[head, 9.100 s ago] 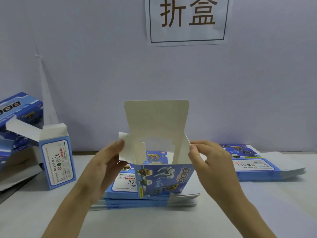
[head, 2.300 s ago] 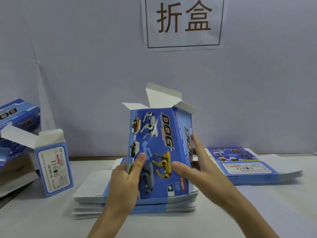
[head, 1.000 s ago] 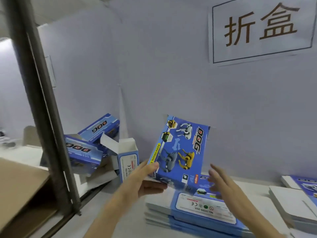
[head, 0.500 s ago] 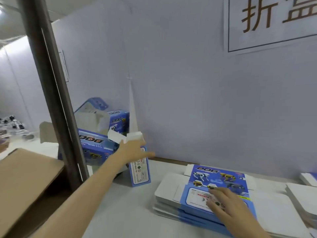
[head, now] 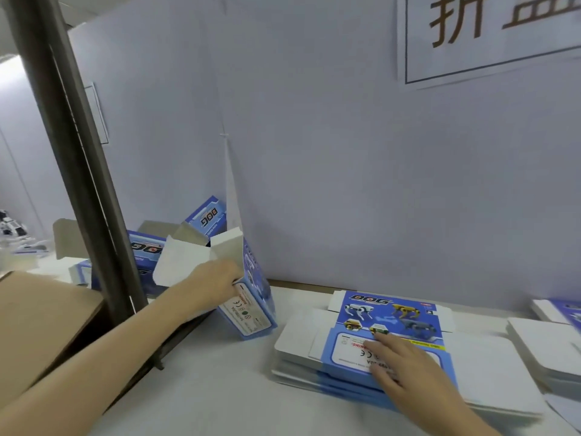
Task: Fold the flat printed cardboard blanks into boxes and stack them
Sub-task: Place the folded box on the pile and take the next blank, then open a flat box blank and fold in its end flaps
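Note:
A folded blue "DOG" box (head: 251, 305) stands tilted on the white table, its white top flaps open and its label face towards me. My left hand (head: 217, 283) grips it by its left side, fingers curled at the edge of the label face. More folded boxes (head: 206, 217) lie piled behind it at the left. In front of me is a stack of flat printed blanks (head: 390, 313). My right hand (head: 405, 369) rests flat on the top blank with straight fingers.
A dark metal post (head: 85, 165) slants across the left, close to the box pile. A brown cardboard carton (head: 37, 325) sits at the lower left. A second stack of blanks (head: 547, 344) lies at the right edge. A pale wall with a sign (head: 490, 36) closes the back.
The folded box I carried a second ago is gone from my left hand. That hand has dropped from the standing box's top to its side, and the box now leans. My right hand stays on the blanks.

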